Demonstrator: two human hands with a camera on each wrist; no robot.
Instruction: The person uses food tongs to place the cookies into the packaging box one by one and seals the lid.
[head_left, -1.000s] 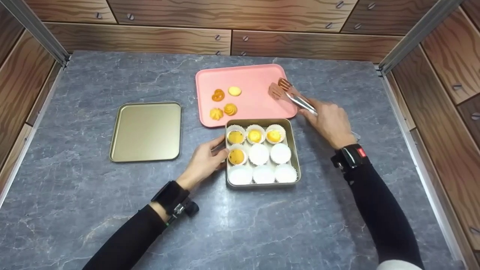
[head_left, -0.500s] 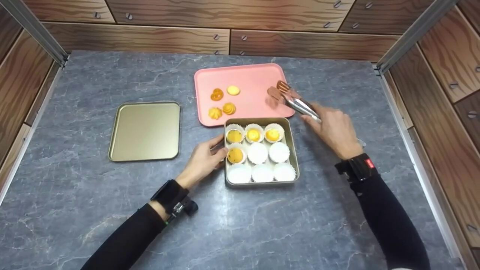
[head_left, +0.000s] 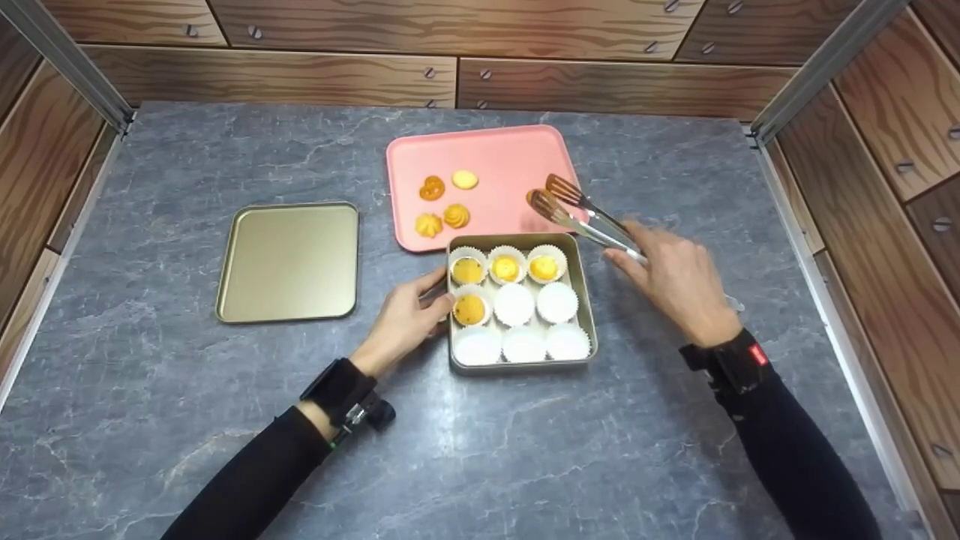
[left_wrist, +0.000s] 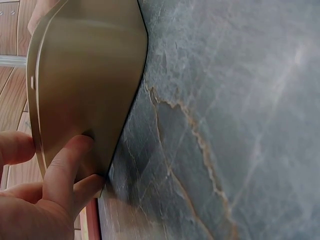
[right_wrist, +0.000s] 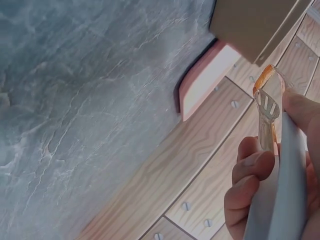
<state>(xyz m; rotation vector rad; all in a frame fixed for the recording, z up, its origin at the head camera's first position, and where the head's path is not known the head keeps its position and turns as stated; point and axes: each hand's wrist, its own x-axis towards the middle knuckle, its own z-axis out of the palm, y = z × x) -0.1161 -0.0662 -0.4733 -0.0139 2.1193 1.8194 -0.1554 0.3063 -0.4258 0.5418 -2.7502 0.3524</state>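
Note:
My right hand (head_left: 686, 281) grips metal tongs (head_left: 600, 229) with slotted brown heads. The heads stand slightly apart over the tray's right front corner. An orange-brown piece (right_wrist: 264, 79) shows between them in the right wrist view; its kind is unclear. My left hand (head_left: 405, 319) holds the left side of a square gold tin (head_left: 592, 322), fingers against its wall and rim. Paper cups (head_left: 514, 304) fill the tin in rows. Yellow pastries (head_left: 505, 268) sit in the back row's cups and the middle row's left one; the other cups show only white.
Behind the tin lies a pink tray (head_left: 510, 150) with a pretzel-shaped cookie (head_left: 432, 187), a pale round cookie (head_left: 465, 179) and two ridged cookies (head_left: 456, 216). A gold lid (head_left: 289, 262) lies on the left of the grey marbled table (head_left: 315, 465). Wood-patterned walls (head_left: 270, 79) enclose it.
The right hand has drawn the tongs toward me and slightly right, their heads moving from the tray's right side to its front corner. The left hand stays at the tin.

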